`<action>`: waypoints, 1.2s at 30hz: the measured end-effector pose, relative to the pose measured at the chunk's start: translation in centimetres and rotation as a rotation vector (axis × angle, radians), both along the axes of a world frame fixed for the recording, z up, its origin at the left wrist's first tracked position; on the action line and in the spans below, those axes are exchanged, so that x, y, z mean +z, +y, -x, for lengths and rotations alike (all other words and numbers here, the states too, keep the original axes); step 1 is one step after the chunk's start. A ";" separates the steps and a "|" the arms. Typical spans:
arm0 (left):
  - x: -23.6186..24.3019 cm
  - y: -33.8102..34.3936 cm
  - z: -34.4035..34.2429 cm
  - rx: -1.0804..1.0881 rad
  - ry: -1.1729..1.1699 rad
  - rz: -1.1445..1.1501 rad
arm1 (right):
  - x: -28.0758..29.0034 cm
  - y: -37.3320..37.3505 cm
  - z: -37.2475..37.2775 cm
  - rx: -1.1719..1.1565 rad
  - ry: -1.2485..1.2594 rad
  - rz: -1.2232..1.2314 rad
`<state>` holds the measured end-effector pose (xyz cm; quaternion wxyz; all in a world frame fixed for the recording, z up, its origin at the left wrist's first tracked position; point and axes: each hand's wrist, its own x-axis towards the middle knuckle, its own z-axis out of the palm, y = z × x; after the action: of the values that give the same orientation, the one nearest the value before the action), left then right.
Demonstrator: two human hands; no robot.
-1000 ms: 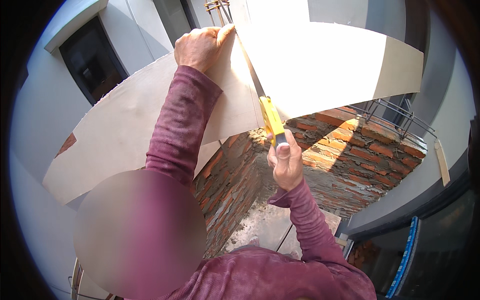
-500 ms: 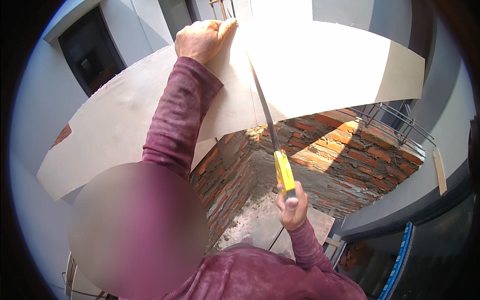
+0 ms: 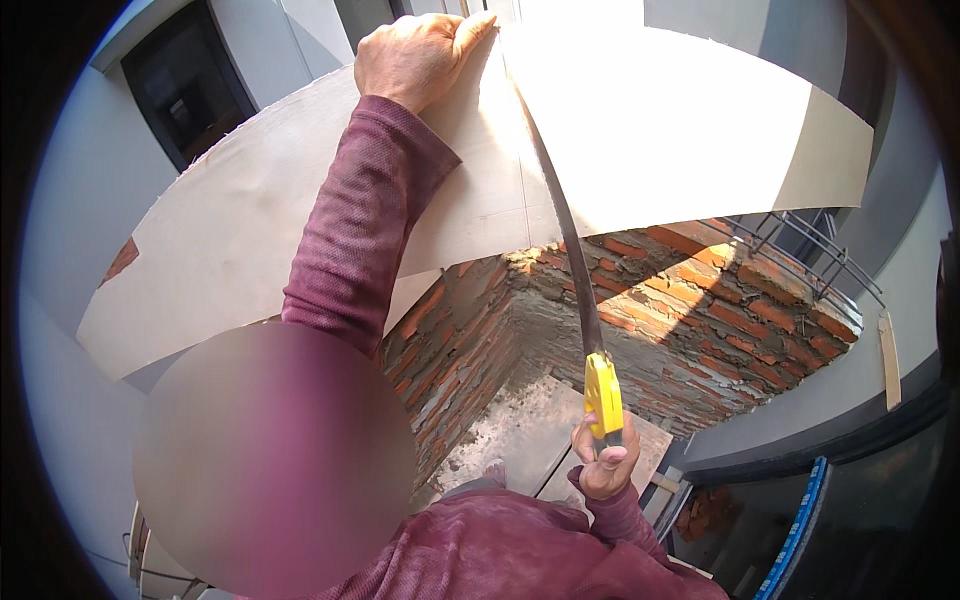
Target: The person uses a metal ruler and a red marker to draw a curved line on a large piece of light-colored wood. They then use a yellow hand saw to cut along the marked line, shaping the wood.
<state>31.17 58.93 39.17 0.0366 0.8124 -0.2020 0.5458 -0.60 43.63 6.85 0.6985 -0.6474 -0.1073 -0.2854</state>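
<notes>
A wide pale plywood sheet (image 3: 250, 225) lies across in front of me, its right half glaring in sunlight. My left hand (image 3: 418, 62) is closed over the sheet's far edge, thumb lying close to the cut line. In my right hand (image 3: 607, 460) is the yellow handle of a handsaw (image 3: 601, 395), fingers wrapped round it. The dark blade slants up from the handle and passes over the sheet's near edge toward the far edge, looking slightly bowed. Left of the blade runs a thin marked line. A round blur hides part of my left arm.
Below the sheet stand rough brick walls (image 3: 690, 320) meeting in a corner. Steel reinforcing bars (image 3: 820, 255) stick out at the right, near a short wooden strip (image 3: 889, 360). A blue-edged frame (image 3: 795, 535) is at lower right. Boards (image 3: 545, 420) lie below by my foot.
My right hand has drawn the saw back toward me and to the right, so more blade shows below the sheet. My left hand keeps its hold on the edge.
</notes>
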 end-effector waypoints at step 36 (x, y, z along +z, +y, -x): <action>-0.5 0.0 -0.6 -0.013 -0.035 0.002 | 1.4 -0.7 1.4 -0.009 0.038 0.027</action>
<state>31.76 58.89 38.71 0.0374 0.8013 -0.2074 0.5599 -1.99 42.97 8.23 0.6903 -0.6625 -0.0950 -0.2748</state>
